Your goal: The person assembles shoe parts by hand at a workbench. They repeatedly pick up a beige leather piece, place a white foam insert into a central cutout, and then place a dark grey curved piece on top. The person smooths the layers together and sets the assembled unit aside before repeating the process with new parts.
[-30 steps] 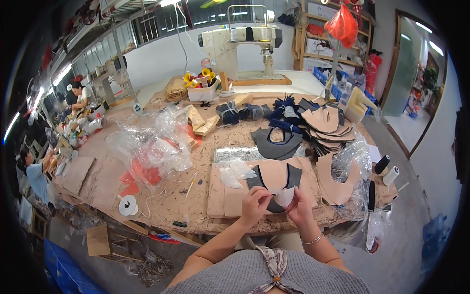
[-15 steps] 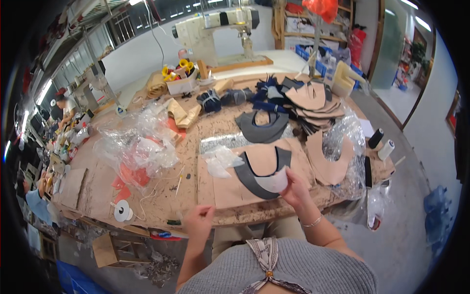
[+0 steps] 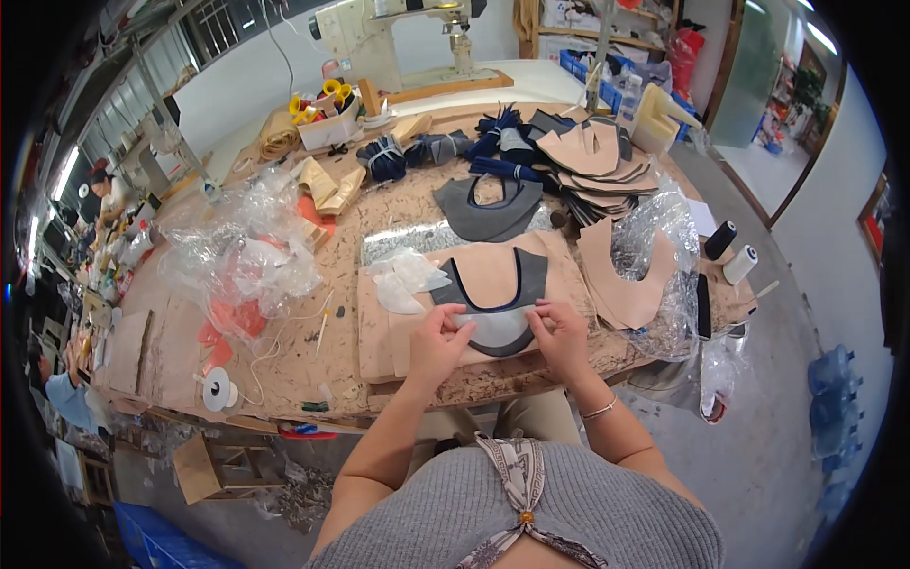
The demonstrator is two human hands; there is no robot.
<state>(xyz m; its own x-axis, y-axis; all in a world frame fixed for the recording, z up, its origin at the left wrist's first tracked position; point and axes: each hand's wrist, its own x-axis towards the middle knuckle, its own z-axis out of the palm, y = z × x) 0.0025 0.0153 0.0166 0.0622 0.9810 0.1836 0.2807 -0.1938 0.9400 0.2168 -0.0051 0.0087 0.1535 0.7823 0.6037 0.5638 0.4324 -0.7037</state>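
A dark grey U-shaped piece [image 3: 534, 275] with a navy edge lies on a beige sheet [image 3: 408, 353] in front of me. Across its curved lower part spreads a thin whitish curved piece [image 3: 491, 328]. My left hand [image 3: 439, 347] pinches the left end of this whitish piece between thumb and fingers. At the opposite end, my right hand [image 3: 561, 338] has thumb and fingertips closed on it. More white thin pieces [image 3: 403, 282] lie loosely just left of the grey piece. Beyond it rests a second dark grey U-shaped piece [image 3: 488, 216].
Beige U-shaped pieces lie singly [image 3: 626, 284] and in a stack [image 3: 597, 156] to the right. Crumpled clear plastic [image 3: 237, 237] covers the left of the table. Thread cones [image 3: 739, 264] stand at the right edge; a sewing machine [image 3: 379, 47] is at the back.
My left hand has come up from the table's front edge to the whitish piece. My right hand has lowered that piece, which now stretches across the grey one. The view has shifted slightly.
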